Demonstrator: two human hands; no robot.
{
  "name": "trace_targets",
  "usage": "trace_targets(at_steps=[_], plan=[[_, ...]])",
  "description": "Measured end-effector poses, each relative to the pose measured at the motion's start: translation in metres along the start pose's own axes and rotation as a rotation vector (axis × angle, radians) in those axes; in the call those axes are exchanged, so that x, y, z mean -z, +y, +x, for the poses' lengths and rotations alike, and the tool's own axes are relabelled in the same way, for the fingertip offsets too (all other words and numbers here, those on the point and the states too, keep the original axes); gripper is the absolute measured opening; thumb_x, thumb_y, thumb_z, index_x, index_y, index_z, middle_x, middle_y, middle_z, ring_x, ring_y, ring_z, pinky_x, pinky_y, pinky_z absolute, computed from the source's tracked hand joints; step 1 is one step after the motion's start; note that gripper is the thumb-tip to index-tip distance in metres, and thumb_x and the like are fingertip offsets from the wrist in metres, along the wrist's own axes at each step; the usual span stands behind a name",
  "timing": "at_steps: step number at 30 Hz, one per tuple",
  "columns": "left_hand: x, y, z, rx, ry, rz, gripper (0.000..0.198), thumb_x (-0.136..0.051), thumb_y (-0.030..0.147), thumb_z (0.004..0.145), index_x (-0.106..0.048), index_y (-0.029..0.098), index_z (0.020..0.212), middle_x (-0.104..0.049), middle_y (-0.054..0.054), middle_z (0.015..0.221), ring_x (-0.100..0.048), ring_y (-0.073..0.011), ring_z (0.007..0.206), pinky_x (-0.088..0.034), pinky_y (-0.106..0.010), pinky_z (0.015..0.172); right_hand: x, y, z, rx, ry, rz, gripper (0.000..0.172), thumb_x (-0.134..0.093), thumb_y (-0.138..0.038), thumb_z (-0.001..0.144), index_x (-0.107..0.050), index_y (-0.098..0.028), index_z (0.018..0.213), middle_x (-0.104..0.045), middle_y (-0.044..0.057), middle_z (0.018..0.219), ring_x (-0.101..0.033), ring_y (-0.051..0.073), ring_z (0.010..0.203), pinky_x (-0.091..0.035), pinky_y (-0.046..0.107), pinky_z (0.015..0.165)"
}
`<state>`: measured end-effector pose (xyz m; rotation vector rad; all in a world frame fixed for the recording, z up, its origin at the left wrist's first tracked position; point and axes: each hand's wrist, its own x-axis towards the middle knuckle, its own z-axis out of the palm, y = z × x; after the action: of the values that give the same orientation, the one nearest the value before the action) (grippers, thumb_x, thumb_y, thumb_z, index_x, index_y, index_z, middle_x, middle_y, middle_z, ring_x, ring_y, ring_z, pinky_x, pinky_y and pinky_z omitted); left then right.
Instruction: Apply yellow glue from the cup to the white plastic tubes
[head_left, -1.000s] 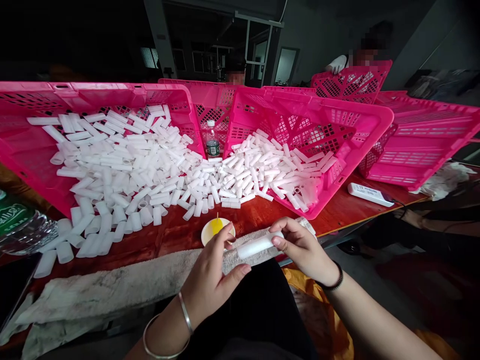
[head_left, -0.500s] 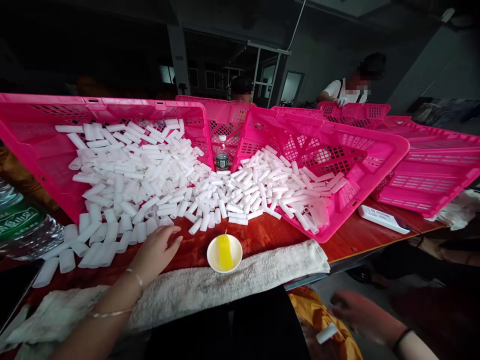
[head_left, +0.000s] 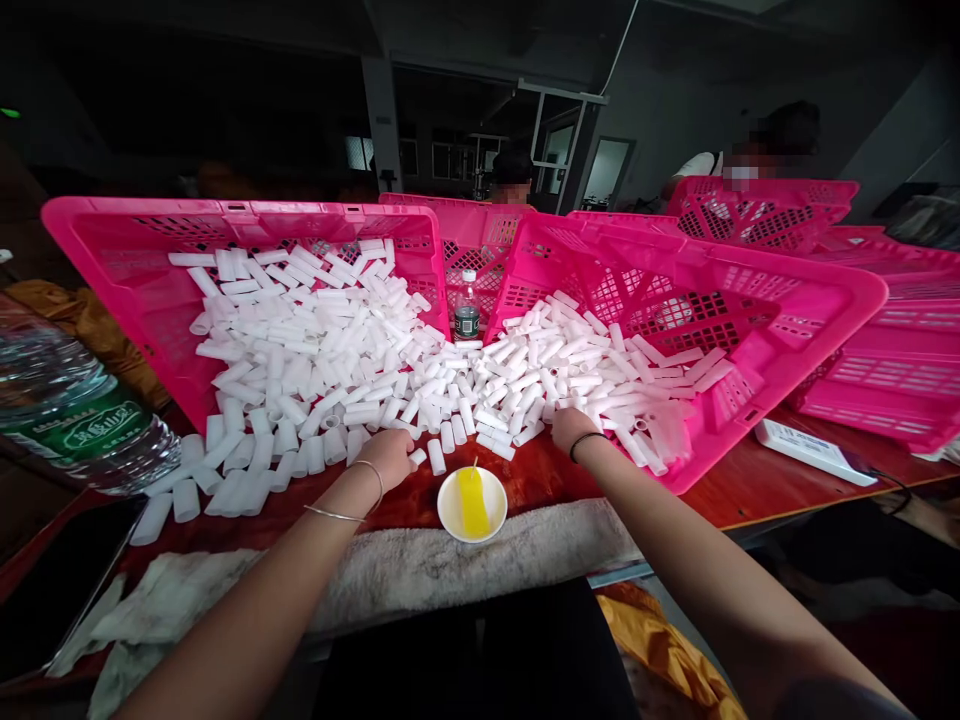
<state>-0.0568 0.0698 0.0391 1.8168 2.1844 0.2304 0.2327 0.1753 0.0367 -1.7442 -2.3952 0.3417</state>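
Observation:
My left hand (head_left: 385,457) is closed at the front edge of the pile, with a short white plastic tube (head_left: 418,457) at its fingertips. Another tube (head_left: 436,457) stands out just beside it. My right hand (head_left: 571,430) reaches to the near edge of the right part of the pile, its fingers curled; the fingertips and anything in them are hidden. White tubes (head_left: 300,330) spill in a heap from two tipped pink baskets (head_left: 795,270). Between my forearms sits a small white bowl (head_left: 495,505) holding a yellow piece (head_left: 473,503).
A rolled pale towel (head_left: 480,560) lies along the front edge of the red table (head_left: 720,500). At left are a large water bottle (head_left: 97,420) and a dark flat device (head_left: 67,580). A small bottle (head_left: 466,310) stands between the baskets. A white power strip (head_left: 814,452) lies right.
My right hand has come up from beside the orange bag, where a white tube was below it, to the pile. My left hand has moved right and closed on a tube. The view has shifted left.

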Motion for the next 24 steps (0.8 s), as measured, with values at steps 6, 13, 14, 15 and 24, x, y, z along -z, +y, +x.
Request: trace_targets(at_steps=[6,13,14,15,24], plan=[[0.01,-0.006,-0.041,-0.069,0.035,-0.066,0.012,-0.057,0.017,0.069,-0.062,0.018,0.08,-0.064,-0.008,0.094,-0.059,-0.0248,0.096,-0.045,-0.033,0.084,0.027,0.006,-0.053,0.032,0.13,0.098,0.015,-0.054,-0.026,0.083,-0.059,-0.012,0.088,-0.062,0.008,0.076,-0.057,0.018,0.067,-0.042,0.029,0.06],[-0.001,0.001,-0.092,-0.159,0.072,-0.481,0.02,-0.046,0.028,0.082,-0.053,0.022,0.1,-0.063,-0.004,0.098,-0.059,-0.02,0.091,-0.049,-0.032,0.08,-0.01,-0.017,-0.105,0.464,-0.042,0.903,0.013,-0.057,-0.021,0.079,-0.053,-0.018,0.092,-0.06,0.003,0.081,-0.058,0.014,0.067,-0.047,0.026,0.058],[-0.006,0.004,-0.095,-0.186,0.075,-0.478,0.017,-0.045,0.027,0.083,-0.054,0.021,0.096,-0.062,-0.004,0.096,-0.059,-0.0199,0.09,-0.049,-0.033,0.081,-0.018,-0.024,-0.104,0.493,-0.039,0.9,0.019,-0.058,-0.02,0.08,-0.055,-0.018,0.098,-0.062,0.005,0.088,-0.06,0.016,0.073,-0.05,0.028,0.063],[-0.012,0.007,-0.097,-0.219,0.076,-0.467,0.015,-0.045,0.026,0.083,-0.054,0.021,0.093,-0.061,-0.004,0.095,-0.059,-0.0197,0.09,-0.049,-0.034,0.082,-0.026,-0.031,-0.102,0.523,-0.014,0.872,0.023,-0.059,-0.019,0.08,-0.056,-0.018,0.103,-0.064,0.008,0.094,-0.062,0.018,0.08,-0.051,0.031,0.068],[-0.048,0.024,-0.086,-0.353,0.1,-0.498,0.073,-0.085,0.041,0.049,-0.047,0.02,0.108,-0.042,-0.016,0.137,-0.044,-0.0339,0.125,-0.04,-0.053,0.101,-0.051,-0.043,-0.085,0.717,0.15,0.633,0.016,-0.054,-0.018,0.086,-0.063,-0.02,0.1,-0.061,0.012,0.102,-0.058,0.023,0.099,-0.051,0.039,0.083]])
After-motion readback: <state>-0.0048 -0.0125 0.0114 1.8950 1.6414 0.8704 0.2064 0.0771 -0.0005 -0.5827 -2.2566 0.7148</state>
